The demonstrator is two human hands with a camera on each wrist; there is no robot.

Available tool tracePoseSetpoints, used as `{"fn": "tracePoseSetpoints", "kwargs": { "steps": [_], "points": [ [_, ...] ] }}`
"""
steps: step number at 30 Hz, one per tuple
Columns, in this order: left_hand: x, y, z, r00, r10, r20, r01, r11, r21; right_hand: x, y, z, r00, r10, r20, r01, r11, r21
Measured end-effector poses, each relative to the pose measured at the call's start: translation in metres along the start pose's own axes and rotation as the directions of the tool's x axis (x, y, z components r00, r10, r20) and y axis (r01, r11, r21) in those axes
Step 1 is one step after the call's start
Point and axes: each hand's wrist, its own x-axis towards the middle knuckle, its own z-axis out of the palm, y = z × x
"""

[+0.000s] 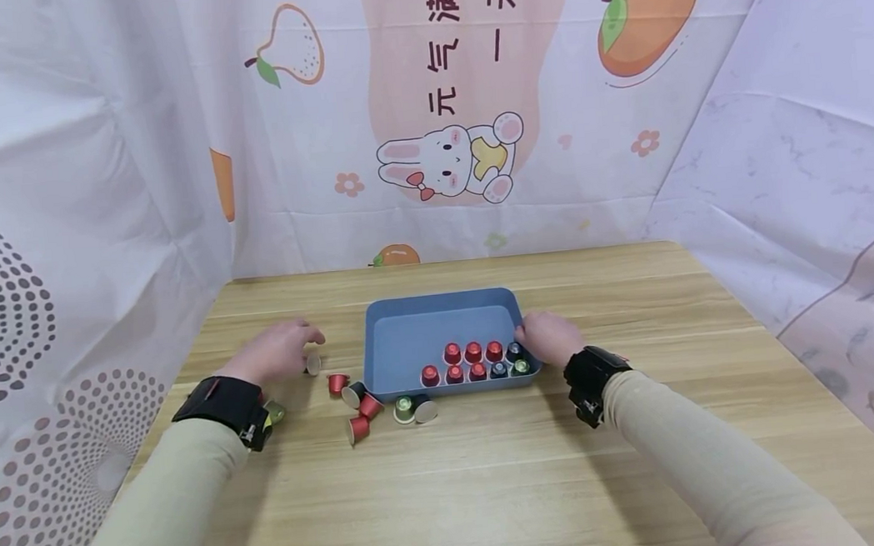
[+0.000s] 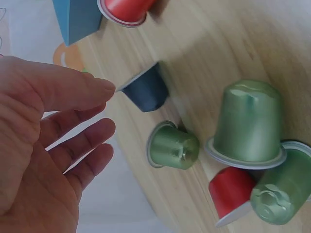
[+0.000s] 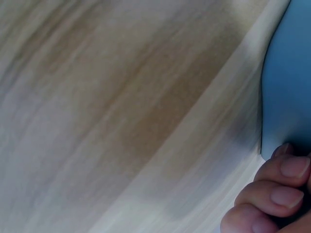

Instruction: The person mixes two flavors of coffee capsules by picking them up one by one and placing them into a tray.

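Observation:
My left hand (image 1: 280, 349) reaches over the table left of the blue tray (image 1: 410, 329), thumb and fingers apart with nothing between them. In the left wrist view its thumb tip is right at the rim of a dark coffee capsule (image 2: 147, 90) lying on its side. Close by are green capsules (image 2: 250, 124) and a red capsule (image 2: 232, 191). My right hand (image 1: 552, 337) grips the tray's right edge, fingers curled beside the blue wall (image 3: 291, 82) in the right wrist view. Several red capsules (image 1: 473, 352), dark capsules (image 1: 498, 370) and a green capsule (image 1: 520, 368) stand in the tray's front right part.
Loose capsules lie along the tray's front left corner: red ones (image 1: 359, 429), a dark one with its pale lid showing (image 1: 353, 394) and a green one (image 1: 404, 409). The wooden table (image 1: 495, 486) extends in front, and a printed curtain (image 1: 310, 164) hangs behind.

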Motion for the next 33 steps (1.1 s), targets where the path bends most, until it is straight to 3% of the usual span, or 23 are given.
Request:
{"fn": "tracePoseSetpoints", "kwargs": {
  "steps": [6, 21, 33],
  "points": [
    [-0.002, -0.006, 0.004, 1.000, 0.016, -0.001, -0.015, 0.999, 0.031, 0.000, -0.001, 0.000, 1.000, 0.002, -0.001, -0.003, 1.000, -0.001],
    [-0.002, -0.006, 0.016, 0.990, 0.094, -0.109, -0.078, 0.987, 0.142, 0.000, -0.002, -0.003, 1.000, -0.001, 0.021, 0.001, 1.000, 0.011],
    [0.002, -0.002, 0.021, 0.994, 0.081, -0.073, -0.072, 0.990, 0.121, -0.001, -0.004, -0.005, 1.000, 0.006, 0.020, -0.006, 1.000, 0.001]
  ]
}}
